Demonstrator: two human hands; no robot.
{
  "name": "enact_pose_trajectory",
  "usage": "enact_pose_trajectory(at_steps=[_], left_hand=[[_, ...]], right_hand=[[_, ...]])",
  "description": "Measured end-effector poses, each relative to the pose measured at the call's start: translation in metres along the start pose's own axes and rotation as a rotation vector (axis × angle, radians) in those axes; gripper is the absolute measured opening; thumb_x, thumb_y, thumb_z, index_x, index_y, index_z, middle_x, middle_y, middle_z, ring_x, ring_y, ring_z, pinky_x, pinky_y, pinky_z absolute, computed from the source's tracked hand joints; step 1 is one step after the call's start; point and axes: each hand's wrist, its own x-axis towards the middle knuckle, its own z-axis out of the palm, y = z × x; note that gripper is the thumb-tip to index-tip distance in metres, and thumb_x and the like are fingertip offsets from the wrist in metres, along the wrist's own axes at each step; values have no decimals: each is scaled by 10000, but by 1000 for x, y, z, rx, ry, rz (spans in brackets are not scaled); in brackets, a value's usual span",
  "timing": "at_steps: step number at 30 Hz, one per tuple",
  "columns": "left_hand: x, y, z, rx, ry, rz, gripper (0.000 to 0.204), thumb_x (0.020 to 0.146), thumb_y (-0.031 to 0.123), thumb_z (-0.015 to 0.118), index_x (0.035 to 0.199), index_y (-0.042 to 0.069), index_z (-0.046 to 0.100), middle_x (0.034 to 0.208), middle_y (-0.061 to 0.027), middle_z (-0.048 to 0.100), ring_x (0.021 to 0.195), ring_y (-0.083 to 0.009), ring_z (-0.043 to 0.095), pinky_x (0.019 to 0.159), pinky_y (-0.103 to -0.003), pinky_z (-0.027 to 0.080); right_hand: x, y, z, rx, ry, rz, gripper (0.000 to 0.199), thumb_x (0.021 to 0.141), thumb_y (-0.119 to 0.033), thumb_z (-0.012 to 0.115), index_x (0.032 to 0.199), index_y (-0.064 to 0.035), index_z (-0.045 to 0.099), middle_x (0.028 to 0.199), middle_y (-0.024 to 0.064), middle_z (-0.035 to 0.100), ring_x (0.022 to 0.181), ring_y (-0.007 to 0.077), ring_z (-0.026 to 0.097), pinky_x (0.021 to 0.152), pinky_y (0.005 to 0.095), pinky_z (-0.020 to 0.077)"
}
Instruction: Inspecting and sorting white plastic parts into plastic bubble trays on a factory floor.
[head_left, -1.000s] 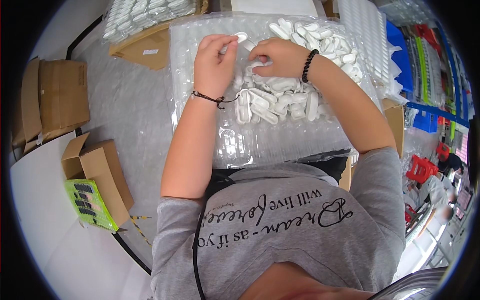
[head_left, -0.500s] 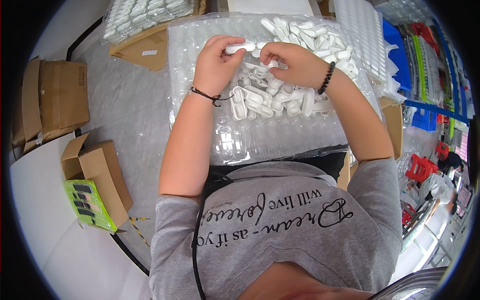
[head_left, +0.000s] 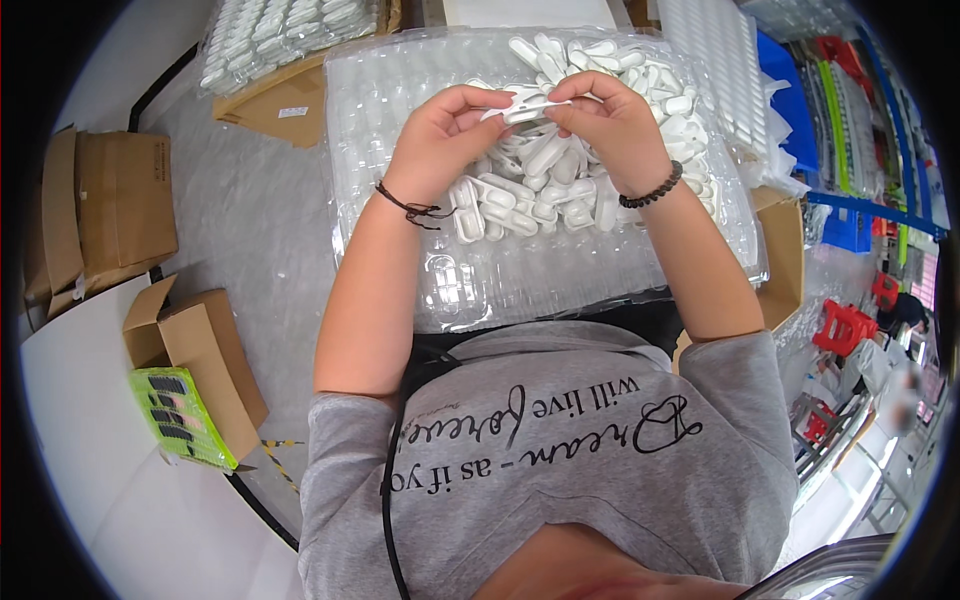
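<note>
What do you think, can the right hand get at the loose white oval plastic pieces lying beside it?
Probably yes: the loose white oval plastic pieces lie close by, uncovered, though the right hand seems busy pinching a slim white plastic part.

Loose parts [head_left: 545, 200] lie on the tray [head_left: 520, 285] before me. Cartons [head_left: 125, 200] stand at my left, shelving [head_left: 870, 211] at my right.

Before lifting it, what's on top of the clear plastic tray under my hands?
Loose white oblong pieces lie piled on the clear plastic tray; the part beneath them is covered from view.
</note>
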Motion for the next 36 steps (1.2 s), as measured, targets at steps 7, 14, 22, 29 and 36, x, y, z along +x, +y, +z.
enact_pose_trajectory(at_steps=[7, 14, 22, 29, 36], left_hand=[[-7, 5, 0, -376, -193, -121, 271, 909, 59, 606, 1175, 23, 567, 1218, -70, 587, 1075, -172, 586, 927, -313, 487], [-5, 1, 2, -266, -110, 89, 424, 878, -18, 604, 1285, 50, 505, 1232, -86, 588, 1090, -175, 570, 922, -306, 467], [-11, 14, 16, -126, -97, 153, 396, 869, -60, 579, 1254, 21, 536, 1224, -125, 599, 1034, -170, 594, 887, -296, 496], [-12, 12, 19, 112, 33, 99, 228, 889, -45, 557, 1095, -13, 647, 1099, -94, 658, 787, -113, 642, 730, -230, 535], [-6, 7, 18, 51, 43, -12, 239, 884, -70, 538, 1091, -26, 648, 1128, -117, 650, 813, -139, 643, 751, -246, 535]], right_hand=[[-17, -8, 20, 835, 71, 332, 128, 860, -38, 651, 959, -19, 572, 881, 35, 620, 754, 116, 564, 700, 233, 477], [-29, -10, 37, 788, 159, 202, 117, 865, -45, 651, 955, -38, 577, 893, 41, 616, 752, 120, 548, 696, 258, 447], [-27, 2, 43, 455, 166, 34, 151, 834, -36, 676, 951, -39, 580, 900, 40, 646, 813, 88, 593, 702, 224, 458], [-27, 6, 36, 143, 151, 9, 127, 842, -4, 645, 937, -20, 563, 786, 8, 629, 708, 40, 566, 597, 166, 424], [-17, 6, 36, 265, 131, -47, 168, 821, 85, 581, 937, -27, 534, 839, 10, 598, 671, 21, 533, 537, 177, 389]])
